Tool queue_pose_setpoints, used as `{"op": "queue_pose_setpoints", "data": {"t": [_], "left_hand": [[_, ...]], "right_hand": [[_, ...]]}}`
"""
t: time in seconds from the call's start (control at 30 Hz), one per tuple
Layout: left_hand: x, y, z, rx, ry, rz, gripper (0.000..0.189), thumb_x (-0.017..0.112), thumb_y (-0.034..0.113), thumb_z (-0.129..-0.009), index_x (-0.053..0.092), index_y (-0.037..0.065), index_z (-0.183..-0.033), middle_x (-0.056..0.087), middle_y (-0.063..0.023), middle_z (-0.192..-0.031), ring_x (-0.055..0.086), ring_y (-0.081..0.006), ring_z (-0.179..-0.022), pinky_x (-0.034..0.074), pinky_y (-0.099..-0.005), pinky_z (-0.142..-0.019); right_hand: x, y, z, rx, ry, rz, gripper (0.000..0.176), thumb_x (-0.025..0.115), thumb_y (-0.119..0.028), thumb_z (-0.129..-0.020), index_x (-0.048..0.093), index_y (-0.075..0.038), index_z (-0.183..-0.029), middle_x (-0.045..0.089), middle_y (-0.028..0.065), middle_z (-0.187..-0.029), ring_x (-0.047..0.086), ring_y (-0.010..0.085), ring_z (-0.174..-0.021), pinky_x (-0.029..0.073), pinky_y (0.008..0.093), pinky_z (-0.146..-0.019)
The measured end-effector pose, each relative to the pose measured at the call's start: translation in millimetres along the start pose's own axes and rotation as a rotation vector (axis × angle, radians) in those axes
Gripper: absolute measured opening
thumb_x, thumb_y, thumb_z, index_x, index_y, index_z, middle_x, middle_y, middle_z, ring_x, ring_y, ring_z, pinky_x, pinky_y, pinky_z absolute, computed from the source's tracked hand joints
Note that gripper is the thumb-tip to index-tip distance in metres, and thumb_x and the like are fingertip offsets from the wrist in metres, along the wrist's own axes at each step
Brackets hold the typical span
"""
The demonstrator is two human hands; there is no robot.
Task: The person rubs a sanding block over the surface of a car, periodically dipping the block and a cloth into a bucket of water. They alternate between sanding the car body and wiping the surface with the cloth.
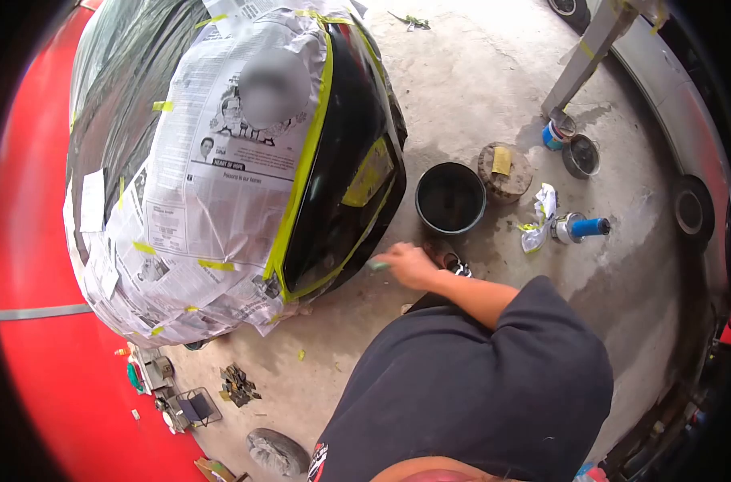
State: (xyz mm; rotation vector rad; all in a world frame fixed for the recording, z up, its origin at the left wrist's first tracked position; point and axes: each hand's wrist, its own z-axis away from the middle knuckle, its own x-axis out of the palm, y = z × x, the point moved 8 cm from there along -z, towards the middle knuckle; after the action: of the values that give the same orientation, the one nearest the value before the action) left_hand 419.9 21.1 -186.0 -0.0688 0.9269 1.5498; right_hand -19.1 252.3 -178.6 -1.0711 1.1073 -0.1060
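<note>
My right hand (411, 266) reaches out beside the lower corner of a black car panel (345, 120), fingers closed round a small pale green piece (377, 264) whose kind I cannot make out. A gap shows between the hand and the panel. Newspaper (229, 185) covers the bodywork next to it, edged with yellow-green masking tape (305, 169). A dull yellowish patch (369, 173) shows on the black surface. Just beyond my hand stands a black bucket (451, 198) with dark liquid in it. My left hand is out of view.
Right of the bucket are a round block (506, 178) with a yellow piece on top, a crumpled white cloth (540, 218), a can with a blue roll (590, 227), and paint tins (581, 155) by a post (590, 56). A grey car (671, 88) stands at right.
</note>
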Motion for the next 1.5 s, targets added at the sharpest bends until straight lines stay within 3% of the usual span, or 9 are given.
{"op": "queue_pose_setpoints", "data": {"t": [0.23,0.3,0.4,0.63,0.9,1.03,1.27,1.4,1.5], "left_hand": [[21,54,20,-0.079,0.054,-0.045,0.041,0.081,0.001,-0.075,0.068,-0.002,-0.115,0.076,-0.0123,-0.102,0.072,-0.0213,-0.091,0.056,-0.0348,-0.083],[24,86,24,-0.085,0.080,-0.066,0.042,0.081,0.001,-0.075,0.068,-0.002,-0.115,0.076,-0.0123,-0.103,0.072,-0.0213,-0.092,0.056,-0.0348,-0.084],[29,137,29,-0.084,0.113,-0.104,0.042,0.081,0.001,-0.075,0.068,-0.002,-0.115,0.076,-0.0123,-0.103,0.072,-0.0213,-0.092,0.056,-0.0348,-0.084],[32,223,28,-0.014,0.154,-0.175,0.047,0.082,0.006,-0.075,0.068,-0.001,-0.119,0.076,-0.0129,-0.105,0.073,-0.0218,-0.095,0.056,-0.0355,-0.086],[52,235,34,-0.076,0.106,-0.259,0.049,0.083,0.010,-0.076,0.067,0.000,-0.121,0.076,-0.0134,-0.105,0.073,-0.0229,-0.096,0.057,-0.0362,-0.088],[56,220,35,-0.091,0.067,-0.336,0.050,0.085,0.013,-0.075,0.067,0.000,-0.121,0.076,-0.0152,-0.105,0.074,-0.0246,-0.096,0.057,-0.0362,-0.088],[56,247,29,-0.082,0.041,-0.416,0.050,0.085,0.013,-0.076,0.067,-0.001,-0.121,0.076,-0.0161,-0.105,0.074,-0.0246,-0.096,0.057,-0.0357,-0.088],[52,255,25,-0.100,0.064,-0.287,0.048,0.083,0.007,-0.077,0.066,-0.003,-0.121,0.076,-0.0136,-0.103,0.072,-0.0215,-0.095,0.056,-0.0348,-0.088],[51,256,23,-0.110,0.049,-0.276,0.049,0.083,0.008,-0.077,0.066,-0.002,-0.122,0.075,-0.0133,-0.104,0.072,-0.0212,-0.095,0.056,-0.0347,-0.088]], "right_hand": [[-52,326,53,0.832,0.452,-0.224,0.042,0.059,-0.012,-0.085,0.068,-0.017,-0.126,0.071,0.0291,-0.104,0.069,0.0455,-0.100,0.055,0.0534,-0.087],[-62,368,70,1.035,0.524,-0.229,0.045,0.057,-0.011,-0.085,0.069,-0.019,-0.128,0.072,0.0263,-0.107,0.070,0.0439,-0.102,0.055,0.0523,-0.088],[-42,407,76,1.064,0.321,-0.187,0.048,0.054,-0.011,-0.087,0.068,-0.023,-0.131,0.071,0.0226,-0.120,0.066,0.0426,-0.114,0.052,0.0512,-0.098],[-10,381,63,1.026,0.038,-0.358,0.049,0.055,-0.009,-0.085,0.068,-0.021,-0.131,0.069,0.0243,-0.119,0.064,0.0448,-0.116,0.050,0.0493,-0.101],[-15,374,24,0.847,0.159,-0.354,0.043,0.058,-0.006,-0.085,0.067,-0.010,-0.128,0.071,0.0235,-0.110,0.068,0.0397,-0.111,0.051,0.0440,-0.097],[-128,295,-99,0.261,0.441,-0.437,0.047,0.050,-0.003,-0.089,0.056,-0.002,-0.136,0.060,0.0249,-0.118,0.057,0.0445,-0.114,0.045,0.0474,-0.102],[-345,151,-283,-0.256,0.808,-0.436,0.034,0.060,-0.008,-0.094,0.067,-0.006,-0.127,0.067,0.0188,-0.124,0.061,0.0374,-0.120,0.047,0.0423,-0.104],[-350,119,-322,-0.425,0.670,-0.575,0.026,0.062,-0.015,-0.096,0.071,-0.007,-0.119,0.069,0.0186,-0.120,0.062,0.0381,-0.116,0.047,0.0457,-0.102],[-310,114,-275,-0.365,0.675,-0.590,0.044,0.060,0.004,-0.089,0.070,-0.010,-0.131,0.064,0.0157,-0.122,0.060,0.0337,-0.117,0.047,0.0385,-0.104]]}}
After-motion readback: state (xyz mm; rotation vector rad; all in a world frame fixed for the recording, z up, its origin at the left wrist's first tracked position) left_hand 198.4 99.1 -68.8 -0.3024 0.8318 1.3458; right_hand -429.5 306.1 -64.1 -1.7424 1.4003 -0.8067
